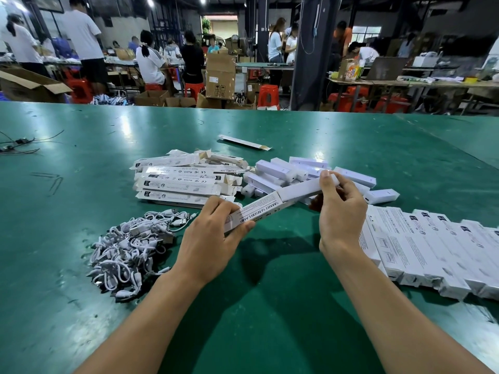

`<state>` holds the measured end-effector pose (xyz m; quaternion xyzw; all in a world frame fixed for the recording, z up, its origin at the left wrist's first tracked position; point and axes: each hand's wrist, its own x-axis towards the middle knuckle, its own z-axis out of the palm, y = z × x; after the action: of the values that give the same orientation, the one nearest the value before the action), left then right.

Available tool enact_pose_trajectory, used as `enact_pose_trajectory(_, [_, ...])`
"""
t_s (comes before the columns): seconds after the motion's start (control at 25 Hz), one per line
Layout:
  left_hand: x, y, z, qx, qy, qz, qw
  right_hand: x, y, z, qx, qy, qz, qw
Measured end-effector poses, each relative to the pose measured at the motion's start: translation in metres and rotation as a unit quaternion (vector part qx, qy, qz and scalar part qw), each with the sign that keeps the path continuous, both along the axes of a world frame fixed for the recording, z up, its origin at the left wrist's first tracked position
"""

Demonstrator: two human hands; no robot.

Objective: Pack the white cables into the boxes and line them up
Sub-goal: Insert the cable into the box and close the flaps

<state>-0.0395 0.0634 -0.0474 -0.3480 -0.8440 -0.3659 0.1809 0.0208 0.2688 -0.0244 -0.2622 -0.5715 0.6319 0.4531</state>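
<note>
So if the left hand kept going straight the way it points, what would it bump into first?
Probably the heap of plain white bars beyond the box the left hand grips; depth is hard to judge.

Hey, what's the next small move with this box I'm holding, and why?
Probably slide the white bar the rest of the way into the box: the right hand pinches its far end, much of it sticks out of the open end, and the left hand grips the box.
</note>
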Motion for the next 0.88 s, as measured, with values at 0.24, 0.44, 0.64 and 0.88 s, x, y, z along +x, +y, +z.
enact_pose_trajectory(0.24, [0.000, -0.001, 0.001, 0.036, 0.013, -0.002, 0.999, 0.002, -0.001, 0.000, 0.041, 0.001, -0.027, 0.999])
enact_pose_trajectory(0.44, [0.001, 0.001, 0.002, 0.031, 0.010, -0.015, 0.999, 0.003, -0.009, -0.003, 0.075, -0.020, 0.052, 0.996])
enact_pose_trajectory(0.64, [0.005, 0.005, 0.001, 0.048, 0.003, -0.003, 0.999, 0.001, -0.038, -0.011, 0.182, -0.064, 0.112, 0.975])
enact_pose_trajectory(0.88, [0.009, 0.009, 0.001, 0.053, -0.013, -0.017, 0.998, 0.000, -0.039, -0.012, 0.125, -0.076, 0.151, 0.978])
